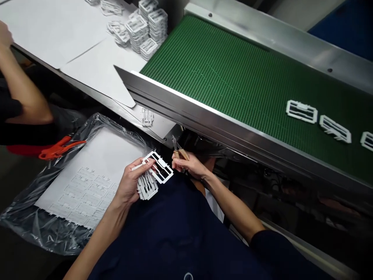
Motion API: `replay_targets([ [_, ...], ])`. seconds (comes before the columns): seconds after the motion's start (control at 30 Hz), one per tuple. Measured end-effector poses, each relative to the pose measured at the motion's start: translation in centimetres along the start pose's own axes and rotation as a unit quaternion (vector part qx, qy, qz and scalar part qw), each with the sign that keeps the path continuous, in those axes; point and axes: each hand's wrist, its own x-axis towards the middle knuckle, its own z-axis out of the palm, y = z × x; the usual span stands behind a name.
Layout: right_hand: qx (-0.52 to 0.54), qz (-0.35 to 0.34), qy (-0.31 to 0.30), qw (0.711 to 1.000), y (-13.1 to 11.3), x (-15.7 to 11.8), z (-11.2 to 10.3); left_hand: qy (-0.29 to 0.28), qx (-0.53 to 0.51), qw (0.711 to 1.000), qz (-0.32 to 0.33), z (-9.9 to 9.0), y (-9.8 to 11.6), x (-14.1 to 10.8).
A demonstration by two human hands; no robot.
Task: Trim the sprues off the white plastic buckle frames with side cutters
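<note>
My left hand (131,179) is closed around several white plastic frames (148,186), stacked and fanned out. The topmost frame (166,177) sticks out to the right, with the thumb pressed on it. In my right hand (189,164) is a pair of small cutting pliers (181,152) with tan handles; their metal jaws point up and away from me. The pliers are close to the top frame, but a gap separates them. Both hands are in front of my dark blue shirt, below the conveyor's near side.
A green conveyor belt (227,74) with a metal side rail (204,112) carries several white frames (301,111). More frames stand in stacks (136,31) on the white-topped table (90,58). Left lie a plastic-lined box (37,229) with frames on white sheet and orange-handled pliers (60,148). A co-worker's arm (25,83) is at left.
</note>
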Motion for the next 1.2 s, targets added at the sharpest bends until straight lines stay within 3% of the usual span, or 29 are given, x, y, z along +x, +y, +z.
replay_targets([
  [0.07,0.09,-0.013,-0.005,0.996,-0.8,-0.8,0.2,-0.006,0.016,1.0,-0.005,0.7,0.1,0.1],
  [0.13,0.111,-0.016,0.008,0.994,-1.4,-1.3,0.2,-0.014,0.029,0.999,-0.01,1.4,0.2,0.1],
  [0.6,0.102,-0.027,0.053,0.993,-2.1,-2.5,0.4,-0.058,0.087,0.994,-0.043,3.1,0.0,0.5],
  [0.8,0.149,-0.003,0.078,0.986,-2.0,-2.7,0.6,-0.052,0.093,0.993,-0.059,3.2,0.2,0.4],
  [1.2,0.142,-0.013,0.071,0.987,-1.8,-2.6,0.8,-0.048,0.105,0.993,-0.039,3.2,0.1,-0.3],
])
